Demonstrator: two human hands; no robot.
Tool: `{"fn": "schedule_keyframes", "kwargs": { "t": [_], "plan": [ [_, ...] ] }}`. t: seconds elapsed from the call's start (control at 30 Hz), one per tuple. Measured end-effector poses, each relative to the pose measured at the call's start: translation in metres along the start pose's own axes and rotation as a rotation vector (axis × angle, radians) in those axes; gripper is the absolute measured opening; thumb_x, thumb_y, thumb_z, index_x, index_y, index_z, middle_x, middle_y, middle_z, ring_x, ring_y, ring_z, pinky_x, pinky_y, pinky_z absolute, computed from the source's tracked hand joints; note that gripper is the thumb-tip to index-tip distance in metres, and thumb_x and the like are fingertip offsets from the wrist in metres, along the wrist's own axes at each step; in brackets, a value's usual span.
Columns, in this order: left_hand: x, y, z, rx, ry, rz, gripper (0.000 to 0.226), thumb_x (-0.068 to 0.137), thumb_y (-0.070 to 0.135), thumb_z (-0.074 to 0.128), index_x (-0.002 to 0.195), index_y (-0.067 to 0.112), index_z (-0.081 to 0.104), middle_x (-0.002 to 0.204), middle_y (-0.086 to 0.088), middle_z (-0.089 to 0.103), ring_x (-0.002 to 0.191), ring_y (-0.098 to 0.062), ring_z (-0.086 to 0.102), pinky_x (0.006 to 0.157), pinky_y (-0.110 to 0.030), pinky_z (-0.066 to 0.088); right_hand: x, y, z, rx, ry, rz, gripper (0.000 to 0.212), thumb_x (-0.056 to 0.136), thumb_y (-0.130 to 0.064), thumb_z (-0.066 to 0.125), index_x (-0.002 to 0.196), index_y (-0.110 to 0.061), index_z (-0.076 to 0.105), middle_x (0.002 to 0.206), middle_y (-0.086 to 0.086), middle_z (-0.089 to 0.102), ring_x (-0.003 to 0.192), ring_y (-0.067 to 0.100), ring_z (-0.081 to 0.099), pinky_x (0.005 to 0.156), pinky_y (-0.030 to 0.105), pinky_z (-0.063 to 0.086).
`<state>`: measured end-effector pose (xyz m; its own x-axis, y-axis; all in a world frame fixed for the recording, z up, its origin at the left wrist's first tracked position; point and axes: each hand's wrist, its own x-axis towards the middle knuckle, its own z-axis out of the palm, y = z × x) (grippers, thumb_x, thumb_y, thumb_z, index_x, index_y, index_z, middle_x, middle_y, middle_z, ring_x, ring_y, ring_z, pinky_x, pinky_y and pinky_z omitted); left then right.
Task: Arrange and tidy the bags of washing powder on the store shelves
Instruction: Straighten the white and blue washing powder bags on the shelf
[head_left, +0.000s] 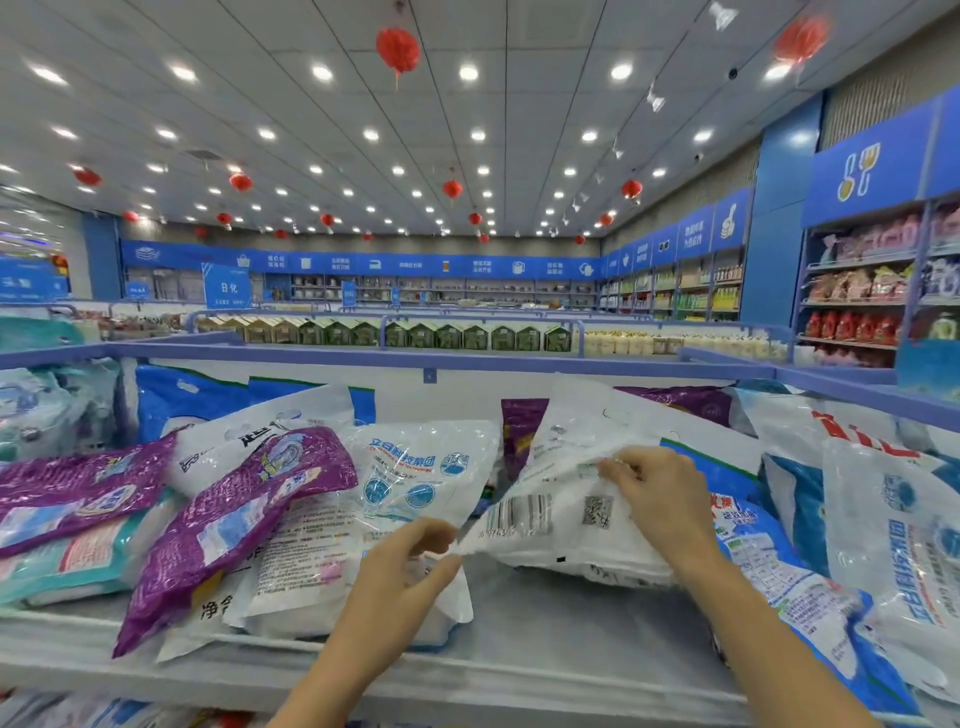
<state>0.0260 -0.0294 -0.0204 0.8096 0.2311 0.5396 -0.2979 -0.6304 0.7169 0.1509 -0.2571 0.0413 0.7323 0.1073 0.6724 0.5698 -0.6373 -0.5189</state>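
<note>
A white bag of washing powder (550, 514) with a barcode on its back hangs tilted just above the grey shelf (545, 634). My left hand (400, 577) pinches its lower left corner. My right hand (660, 499) grips its upper right part. To the left, a clear white-and-blue bag (374, 519) lies flat among purple bags (228, 519). Blue-and-white bags (779, 566) lean at the right.
More bags stand along the back of the shelf under a blue rail (415, 361). A teal bag (67, 566) lies at the far left. Behind are low aisles of boxed goods and wall shelves (857, 291) on the right. A lower shelf shows at the bottom edge.
</note>
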Motion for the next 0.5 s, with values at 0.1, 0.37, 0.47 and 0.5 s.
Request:
{"fn": "schedule_keyframes", "kwargs": {
  "t": [0.1, 0.37, 0.47, 0.5],
  "plan": [
    [0.003, 0.001, 0.002, -0.037, -0.003, -0.022, 0.016, 0.086, 0.014, 0.067, 0.094, 0.028, 0.066, 0.092, 0.014, 0.071, 0.09, 0.005, 0.062, 0.077, -0.007, 0.044, 0.014, 0.006, -0.025, 0.251, 0.098, 0.055, 0.023, 0.088, -0.026, 0.063, 0.075, -0.011, 0.074, 0.049, -0.008, 0.054, 0.05, 0.013, 0.046, 0.051, 0.029, 0.034],
    [0.033, 0.033, 0.048, -1.319, -0.159, -0.802, 0.037, 0.097, 0.021, 0.048, 0.111, -0.012, 0.059, 0.097, -0.026, 0.068, 0.087, -0.033, 0.065, 0.056, -0.035, 0.06, 0.01, -0.032, -0.04, 0.83, 0.277, 0.11, 0.022, 0.083, -0.037, 0.06, 0.07, -0.026, 0.074, 0.064, -0.004, 0.068, 0.059, 0.01, 0.061, 0.053, 0.025, 0.05],
    [0.045, 0.043, 0.072, -1.62, -0.348, -0.914, 0.075, 0.084, 0.052, 0.057, 0.106, -0.02, 0.061, 0.112, -0.033, 0.062, 0.095, -0.044, 0.063, 0.074, -0.048, 0.058, 0.004, -0.046, -0.029, 1.005, 0.308, 0.188, 0.029, 0.084, -0.038, 0.059, 0.072, -0.016, 0.073, 0.065, 0.002, 0.067, 0.06, 0.014, 0.059, 0.054, 0.026, 0.05],
    [0.046, 0.046, 0.076, -1.675, -0.43, -0.895, 0.085, 0.078, 0.061, 0.057, 0.108, -0.018, 0.062, 0.116, -0.034, 0.059, 0.1, -0.046, 0.061, 0.087, -0.05, 0.053, 0.002, -0.049, -0.025, 1.057, 0.302, 0.206, 0.027, 0.084, -0.037, 0.058, 0.072, -0.02, 0.074, 0.064, 0.0, 0.068, 0.059, 0.013, 0.061, 0.054, 0.024, 0.051]
  ]
}}
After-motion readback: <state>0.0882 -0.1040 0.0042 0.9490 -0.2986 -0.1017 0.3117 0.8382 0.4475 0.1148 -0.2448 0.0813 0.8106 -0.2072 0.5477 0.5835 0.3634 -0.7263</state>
